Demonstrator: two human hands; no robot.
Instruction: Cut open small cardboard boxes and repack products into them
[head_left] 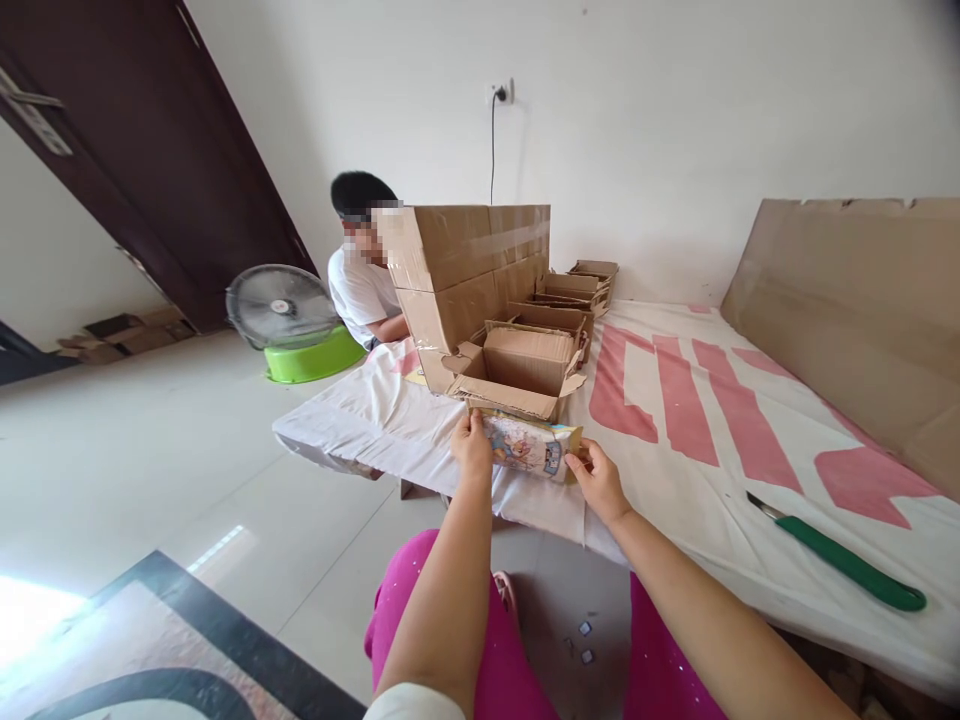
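Note:
Between my two hands is a printed plastic packet (525, 446), with pale artwork and yellowish ends. My left hand (472, 440) pinches its left end, and my right hand (598, 475) grips the right end between thumb and fingers. Just behind the packet stands an open cardboard box (517, 398), its flaps folded outward. Whatever lies deep in that box is hidden by its front wall.
More open boxes (570, 290) line up behind, beside a stack of taped cartons (465, 250). A green-handled knife (847, 560) lies on the cloth-covered table (690, 500) at right. Beyond the stack leans a person (367, 290), near a fan (281, 305).

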